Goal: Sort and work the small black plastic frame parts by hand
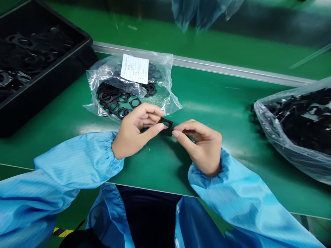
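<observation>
- Gasket (167, 130), black and squarish with a round opening, sits between my two hands just in front of the clear plastic bag (165, 100)
- My left hand (134, 131) has it clamped at the left edge, thumb below and forefinger above; a firm hold from what I can see
- My right hand (199, 146) closes against the right edge; I cannot tell whether it pinches or only touches
- Edge-only contact seems right; it leaves the opening unblocked
- Black tray (88, 41) lies left of the bag; larger plastic bag (281, 144) lies well right of it
</observation>
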A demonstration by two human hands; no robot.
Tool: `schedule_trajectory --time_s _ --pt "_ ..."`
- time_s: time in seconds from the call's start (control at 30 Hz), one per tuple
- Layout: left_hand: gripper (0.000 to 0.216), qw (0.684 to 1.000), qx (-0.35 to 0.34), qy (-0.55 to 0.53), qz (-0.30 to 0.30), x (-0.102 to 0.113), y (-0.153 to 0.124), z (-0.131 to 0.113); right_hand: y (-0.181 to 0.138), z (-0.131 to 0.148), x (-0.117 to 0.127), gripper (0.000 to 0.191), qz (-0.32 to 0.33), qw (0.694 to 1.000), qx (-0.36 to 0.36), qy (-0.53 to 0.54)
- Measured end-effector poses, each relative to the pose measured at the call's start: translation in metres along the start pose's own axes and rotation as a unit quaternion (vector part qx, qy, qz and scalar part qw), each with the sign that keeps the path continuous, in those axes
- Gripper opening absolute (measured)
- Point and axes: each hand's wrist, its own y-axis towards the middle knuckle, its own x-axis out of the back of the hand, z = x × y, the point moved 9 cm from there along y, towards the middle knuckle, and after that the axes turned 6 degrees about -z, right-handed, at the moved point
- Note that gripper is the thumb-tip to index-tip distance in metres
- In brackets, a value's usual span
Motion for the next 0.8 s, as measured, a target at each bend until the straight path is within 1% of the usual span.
schedule_trajectory --time_s 0.1,0.2,0.27,0.37,0.5,0.63,0.7,0.8 --pt "0.017 1.0 -0.02 0.01 0.019 -0.004 -0.001 -0.004 -0.001 0.005 0.002 0.008 -0.014 0.999 0.019 -0.025" --pt "0.011 0.998 -0.038 0.029 0.027 -0.006 -0.003 -0.009 -0.002 0.003 -0.003 0.012 0.008 1.0 0.007 -0.022" --pt "0.008 0.998 -0.043 0.041 0.035 -0.007 -0.003 -0.01 -0.002 0.005 -0.005 0.007 0.019 0.999 0.018 -0.026" --pt "0.005 0.994 -0.055 0.07 0.057 -0.009 -0.003 -0.01 -0.003 0.017 -0.003 0.006 0.006 0.994 0.077 -0.072" --pt "0.003 0.985 -0.107 0.11 0.074 -0.011 -0.003 -0.015 -0.006 0.029 0.001 0.004 -0.02 0.982 0.148 -0.112" --pt "0.006 0.979 -0.14 0.123 0.08 -0.014 -0.006 -0.021 -0.012 0.039 0.002 0.008 -0.036 0.963 0.214 -0.16" --pt "0.006 0.975 -0.162 0.131 0.079 -0.014 -0.008 -0.025 -0.014 0.043 0.002 0.01 -0.036 0.956 0.232 -0.176" --pt "0.005 0.966 -0.195 0.153 0.076 -0.014 -0.01 -0.032 -0.013 0.042 0.002 0.011 -0.027 0.96 0.225 -0.164"
